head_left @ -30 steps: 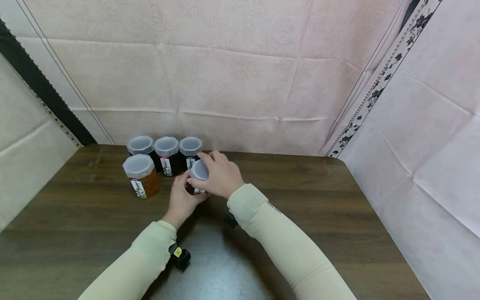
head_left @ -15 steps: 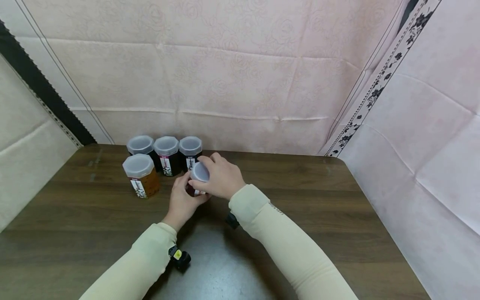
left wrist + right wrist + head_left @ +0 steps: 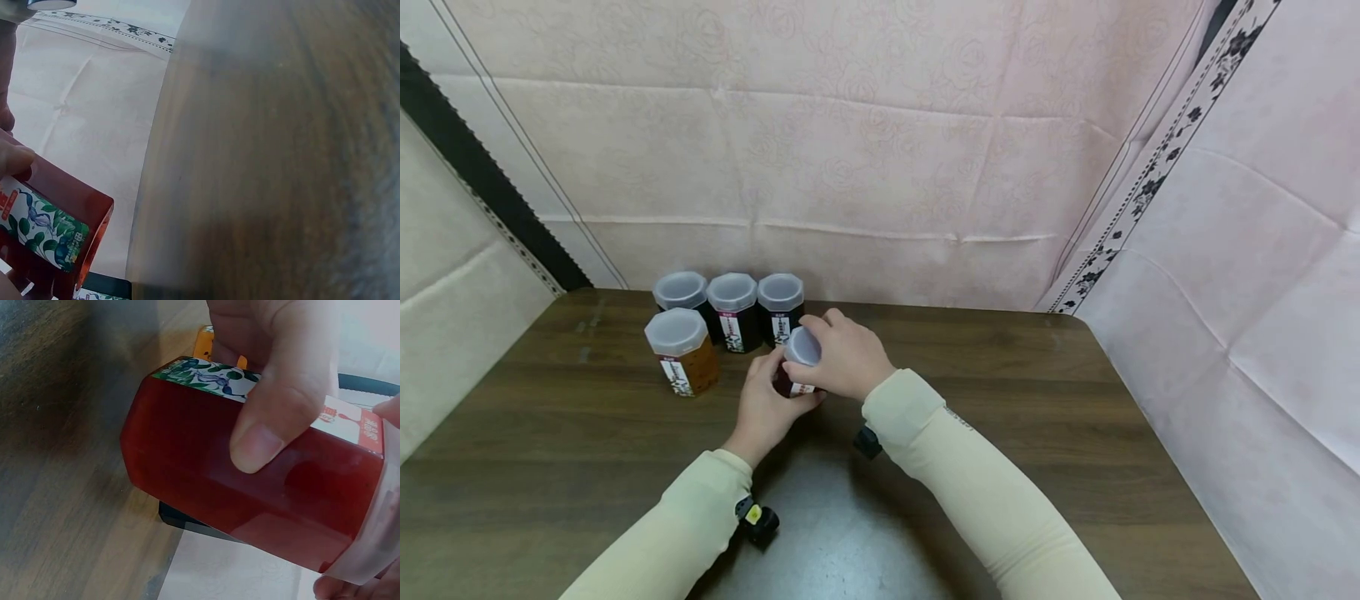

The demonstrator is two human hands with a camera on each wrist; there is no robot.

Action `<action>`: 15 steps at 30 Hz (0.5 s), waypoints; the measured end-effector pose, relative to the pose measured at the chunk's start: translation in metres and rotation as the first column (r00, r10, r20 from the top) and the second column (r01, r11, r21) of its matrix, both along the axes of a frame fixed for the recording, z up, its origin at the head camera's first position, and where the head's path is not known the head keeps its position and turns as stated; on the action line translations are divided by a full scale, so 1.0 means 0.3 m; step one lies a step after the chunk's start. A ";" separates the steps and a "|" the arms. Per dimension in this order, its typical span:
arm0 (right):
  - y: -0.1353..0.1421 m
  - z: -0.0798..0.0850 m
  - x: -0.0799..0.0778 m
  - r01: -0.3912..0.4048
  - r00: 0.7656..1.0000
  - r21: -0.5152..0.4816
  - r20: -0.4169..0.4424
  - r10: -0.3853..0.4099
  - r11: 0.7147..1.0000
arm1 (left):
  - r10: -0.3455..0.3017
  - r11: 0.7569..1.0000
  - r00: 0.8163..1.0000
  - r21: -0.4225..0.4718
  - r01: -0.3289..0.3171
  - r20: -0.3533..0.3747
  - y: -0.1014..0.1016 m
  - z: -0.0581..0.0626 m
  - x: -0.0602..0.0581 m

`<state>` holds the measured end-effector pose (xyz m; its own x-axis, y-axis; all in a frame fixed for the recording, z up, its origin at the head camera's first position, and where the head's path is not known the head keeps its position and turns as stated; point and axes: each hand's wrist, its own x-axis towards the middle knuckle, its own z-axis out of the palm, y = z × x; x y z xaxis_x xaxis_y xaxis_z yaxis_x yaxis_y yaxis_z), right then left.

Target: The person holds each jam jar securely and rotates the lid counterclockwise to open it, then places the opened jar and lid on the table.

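Behind the far edge, across twelve o'clock in the head view: creased, pale pink patterned cloth [image 3: 865, 167], with a black floral border [image 3: 1135, 192] at two o'clock. Next size down, brown wood-grain desk [image 3: 1112, 450], filling six o'clock. Left sleeve [image 3: 662, 533] comes in from seven o'clock, right sleeve [image 3: 985, 492] from five, both pale cream.

Both hands are on one red jar [image 3: 194, 450], toward the desk's far side, just left of centre. Right hand [image 3: 850, 358], at its three o'clock, grips round the lid with thumb and fingers. Left hand [image 3: 767, 412], at its seven o'clock, holds the body, thumb pressed on the side. Can't tell if the base touches the desk.

Amber jar [image 3: 696, 367] stands upright at nine o'clock from the red one. Three dark jars in a rear row: left dark jar [image 3: 682, 293] and middle dark jar [image 3: 734, 308] toward ten o'clock, right dark jar [image 3: 781, 304] at eleven, near the hands. Pale translucent lids on all five.

Smaller: black left wrist camera [image 3: 762, 521], black right wrist camera [image 3: 867, 442]. Smallest: leaf-print label [image 3: 47, 225] on the red jar.
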<state>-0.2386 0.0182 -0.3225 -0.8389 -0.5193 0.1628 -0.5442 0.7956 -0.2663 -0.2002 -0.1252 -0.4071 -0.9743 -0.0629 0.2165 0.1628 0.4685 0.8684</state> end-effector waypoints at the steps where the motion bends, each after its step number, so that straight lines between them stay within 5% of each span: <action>1: 0.002 0.000 0.001 -0.003 1.000 -0.004 0.001 0.003 1.000 | -0.002 1.000 1.000 0.001 0.002 0.004 0.000 -0.001 0.001; 15: 0.025 0.007 0.002 -0.042 0.998 -0.056 0.042 0.045 0.998 | -0.076 0.994 0.997 0.078 0.076 -0.006 0.001 0.001 0.015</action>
<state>-0.2381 0.0257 -0.3205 -0.8225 -0.5468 0.1564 -0.5651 0.7549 -0.3327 -0.1957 -0.1250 -0.4067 -0.9763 -0.0054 0.2165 0.1978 0.3853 0.9014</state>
